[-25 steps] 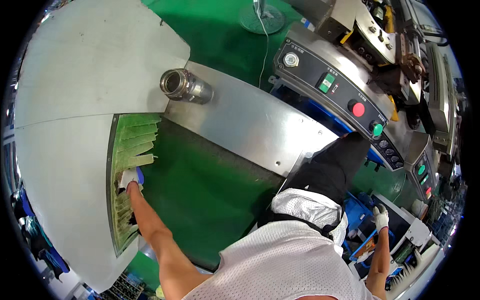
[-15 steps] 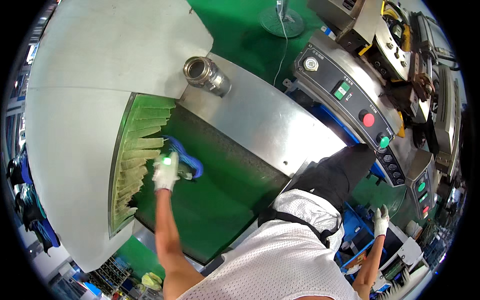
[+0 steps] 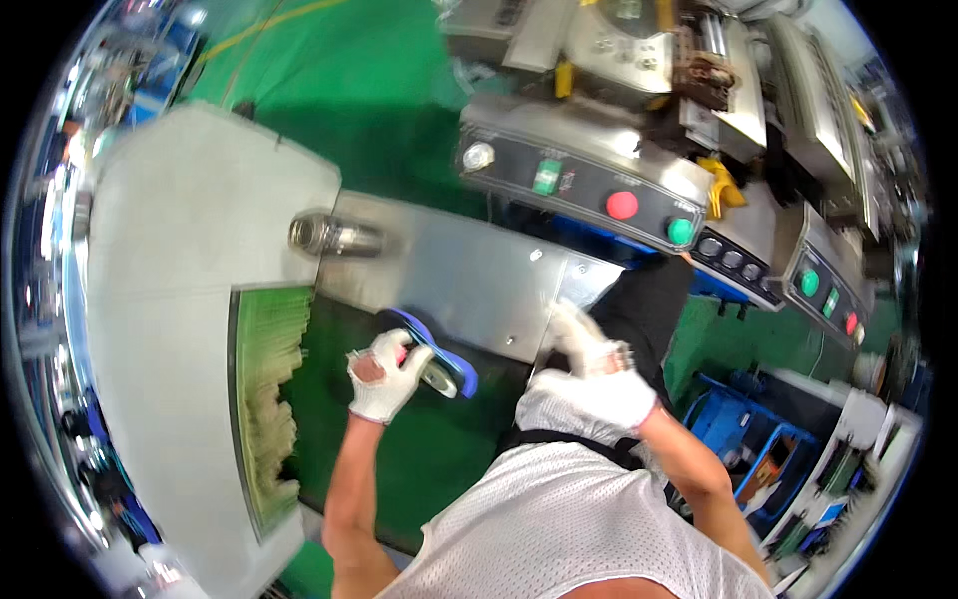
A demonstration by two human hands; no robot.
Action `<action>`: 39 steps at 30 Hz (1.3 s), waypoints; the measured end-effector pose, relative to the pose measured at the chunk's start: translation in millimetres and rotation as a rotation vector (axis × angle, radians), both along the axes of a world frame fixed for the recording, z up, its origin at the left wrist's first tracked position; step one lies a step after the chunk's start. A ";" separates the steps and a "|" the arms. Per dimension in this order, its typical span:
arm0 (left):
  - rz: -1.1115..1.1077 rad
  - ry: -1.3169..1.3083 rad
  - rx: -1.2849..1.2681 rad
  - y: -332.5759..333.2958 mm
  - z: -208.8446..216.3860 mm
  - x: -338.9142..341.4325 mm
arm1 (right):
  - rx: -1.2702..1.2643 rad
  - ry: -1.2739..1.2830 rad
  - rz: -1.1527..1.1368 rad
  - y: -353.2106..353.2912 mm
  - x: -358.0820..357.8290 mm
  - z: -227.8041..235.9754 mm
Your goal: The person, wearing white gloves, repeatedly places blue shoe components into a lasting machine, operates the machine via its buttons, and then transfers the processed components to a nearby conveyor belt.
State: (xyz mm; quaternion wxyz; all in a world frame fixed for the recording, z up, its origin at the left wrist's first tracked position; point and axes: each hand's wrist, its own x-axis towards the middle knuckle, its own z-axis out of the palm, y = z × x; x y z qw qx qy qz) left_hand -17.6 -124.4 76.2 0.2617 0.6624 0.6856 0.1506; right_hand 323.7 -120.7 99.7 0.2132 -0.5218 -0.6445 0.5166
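My left hand point(image 3: 385, 377), in a white glove with a worn patch, pinches the edge of a blue-rimmed, shoe-shaped piece point(image 3: 465, 379). This piece lies tilted over the dark green conveyor belt point(image 3: 419, 459), with a pale oval part showing near my fingers. Part of it is hidden by the glove. My right hand point(image 3: 599, 379), also white-gloved and smeared by motion, is over my lap at the end of the metal ledge. Its fingers look apart, and nothing shows in them.
A pale machine housing point(image 3: 160, 299) with a fringed green curtain point(image 3: 269, 399) stands at the left. An open steel bottle point(image 3: 339, 237) rests by the metal ledge point(image 3: 449, 270). Control panels with buttons point(image 3: 579, 180) are at the upper right, and a blue cart point(image 3: 733, 429) at the right.
My view has turned. My left hand has moved away from the curtain with the blue-rimmed piece. My right hand has come from the far right in over my lap.
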 end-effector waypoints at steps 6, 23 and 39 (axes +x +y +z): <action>-0.415 0.073 0.228 53.6 62.5 150.7 | 0.064 -0.238 0.193 17.3 -29.2 -1.5; -0.170 0.182 0.381 493.3 113.8 361.2 | -0.222 1.290 -0.823 -92.4 179.3 -26.1; -0.157 0.122 0.601 477.8 195.5 294.0 | -0.381 1.105 -1.119 -74.1 169.7 -20.6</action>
